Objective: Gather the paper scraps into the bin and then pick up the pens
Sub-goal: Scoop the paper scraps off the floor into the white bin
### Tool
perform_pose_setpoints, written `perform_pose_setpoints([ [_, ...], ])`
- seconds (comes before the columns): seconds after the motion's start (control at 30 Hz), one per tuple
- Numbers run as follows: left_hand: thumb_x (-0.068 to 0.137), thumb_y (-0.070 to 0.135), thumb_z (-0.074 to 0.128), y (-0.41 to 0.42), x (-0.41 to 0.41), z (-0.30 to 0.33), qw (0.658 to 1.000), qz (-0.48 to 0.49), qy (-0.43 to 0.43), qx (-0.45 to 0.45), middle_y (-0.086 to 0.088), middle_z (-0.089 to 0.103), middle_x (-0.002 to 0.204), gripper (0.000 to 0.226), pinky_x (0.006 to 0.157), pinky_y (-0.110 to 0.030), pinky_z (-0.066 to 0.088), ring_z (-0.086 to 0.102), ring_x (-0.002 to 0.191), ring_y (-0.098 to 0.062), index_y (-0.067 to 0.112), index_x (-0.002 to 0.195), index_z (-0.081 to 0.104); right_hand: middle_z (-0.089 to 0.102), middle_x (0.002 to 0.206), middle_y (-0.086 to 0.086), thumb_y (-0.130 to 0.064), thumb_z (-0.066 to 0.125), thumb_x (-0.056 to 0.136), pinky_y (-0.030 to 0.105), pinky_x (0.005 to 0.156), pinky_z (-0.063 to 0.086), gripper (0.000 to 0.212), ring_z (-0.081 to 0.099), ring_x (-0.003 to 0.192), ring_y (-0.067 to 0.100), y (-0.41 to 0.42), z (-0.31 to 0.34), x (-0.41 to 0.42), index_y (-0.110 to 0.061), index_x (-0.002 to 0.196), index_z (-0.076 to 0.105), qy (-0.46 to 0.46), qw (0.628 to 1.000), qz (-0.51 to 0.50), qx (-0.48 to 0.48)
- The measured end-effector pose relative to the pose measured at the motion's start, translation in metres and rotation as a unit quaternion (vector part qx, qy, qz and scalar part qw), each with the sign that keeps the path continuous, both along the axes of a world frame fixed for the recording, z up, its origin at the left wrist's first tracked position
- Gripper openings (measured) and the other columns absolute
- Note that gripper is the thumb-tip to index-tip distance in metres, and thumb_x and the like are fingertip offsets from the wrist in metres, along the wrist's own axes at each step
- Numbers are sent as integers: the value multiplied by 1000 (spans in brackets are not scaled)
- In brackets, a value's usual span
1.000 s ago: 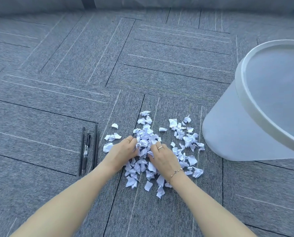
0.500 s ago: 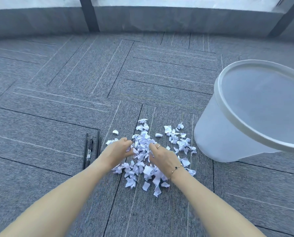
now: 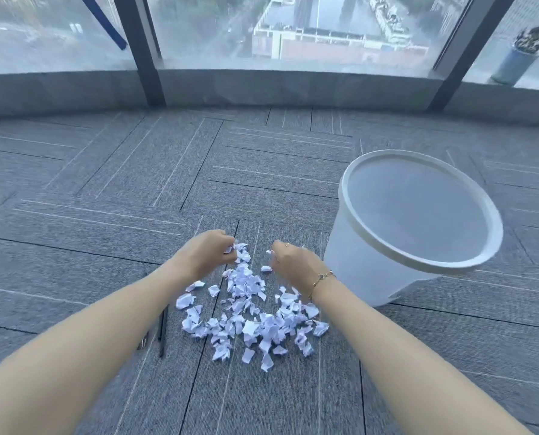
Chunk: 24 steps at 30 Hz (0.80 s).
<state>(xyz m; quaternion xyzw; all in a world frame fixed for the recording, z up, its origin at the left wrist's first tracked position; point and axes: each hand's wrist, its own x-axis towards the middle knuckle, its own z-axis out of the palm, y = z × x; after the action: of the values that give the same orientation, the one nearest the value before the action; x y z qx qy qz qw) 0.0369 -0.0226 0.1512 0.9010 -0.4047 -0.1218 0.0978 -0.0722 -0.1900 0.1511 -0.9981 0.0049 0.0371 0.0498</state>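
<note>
Your left hand is raised at the far edge of the paper scraps, fingers curled around a small bunch of white pieces that shows at the fingertips; your right hand is raised opposite it, fingers bent in, a bit of white paper visible at the fingertips, so it appears to be pinching a scrap, though motion blur makes the grip hard to read; a ring sits on one right finger and a bracelet on that wrist. The two hands are apart, with a gap of carpet between them; most of the scraps lie loose on the grey carpet below and between your forearms, in a spread heap. The bin, white and round, stands on the carpet just right of the heap, close beside your right hand, its mouth tilted toward you. The pens, dark and thin, lie on the carpet left of the heap, largely hidden under your left forearm. Beyond the carpet, a low ledge runs under a window.
</note>
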Motion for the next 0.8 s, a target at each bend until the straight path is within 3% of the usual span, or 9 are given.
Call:
perform_pose_setpoints([
  [0.07,92,24,52,-10,4,22,1000,-14,-9,-7,3,42,67,27,53,-23,36,43,60,-16,12,68,46,35,61,-2,3,53,86,29,44,46,22,46,53,18,-4,21,1,-12,76,41,27,1000,10,-1],
  [0.13,91,23,52,-18,9,43,999,-20,-20,-18,3,42,65,30,53,-24,34,43,60,-17,14,64,43,30,63,-3,-9,42,94,27,50,38,24,46,70,22,-11,46,3,-19,75,31,77,994,-34,63],
  [0.2,90,22,54,-28,15,67,999,-23,-32,-32,3,42,63,34,53,-26,31,42,60,-17,16,59,40,29,64,-2,-17,40,95,20,52,27,19,42,76,22,-21,72,5,-22,78,32,86,989,-49,106],
  [0.3,88,21,55,-46,21,101,998,-29,-37,-39,-4,47,68,30,58,-29,31,43,63,-21,11,62,44,42,77,7,-20,39,95,23,53,31,3,43,78,22,-32,109,6,-19,97,37,73,988,-73,118],
  [0.5,87,19,55,-107,22,150,994,-70,-59,-67,-2,45,62,31,56,-31,30,42,62,-20,9,60,43,59,108,20,-22,41,95,28,64,38,21,43,79,21,-87,165,2,-11,112,46,46,987,-113,101],
  [0.67,86,17,51,-173,7,168,989,-113,-58,-80,-7,44,61,34,56,-33,31,37,61,-22,9,58,35,60,108,20,-25,42,94,32,74,43,29,44,77,23,-143,173,-23,-7,116,47,47,981,-171,78],
  [0.73,87,17,53,-199,-1,169,987,-134,-58,-72,-9,46,65,33,57,-31,31,36,61,-22,8,59,38,59,103,20,-21,42,94,31,70,39,26,43,76,24,-162,169,-32,-6,113,48,58,977,-187,81],
  [0.8,87,20,55,-221,-6,167,985,-152,-54,-68,-9,45,65,36,56,-32,31,36,60,-23,9,58,36,57,83,21,-12,40,92,31,61,34,11,43,72,27,-179,162,-38,-8,98,47,42,974,-205,84],
])
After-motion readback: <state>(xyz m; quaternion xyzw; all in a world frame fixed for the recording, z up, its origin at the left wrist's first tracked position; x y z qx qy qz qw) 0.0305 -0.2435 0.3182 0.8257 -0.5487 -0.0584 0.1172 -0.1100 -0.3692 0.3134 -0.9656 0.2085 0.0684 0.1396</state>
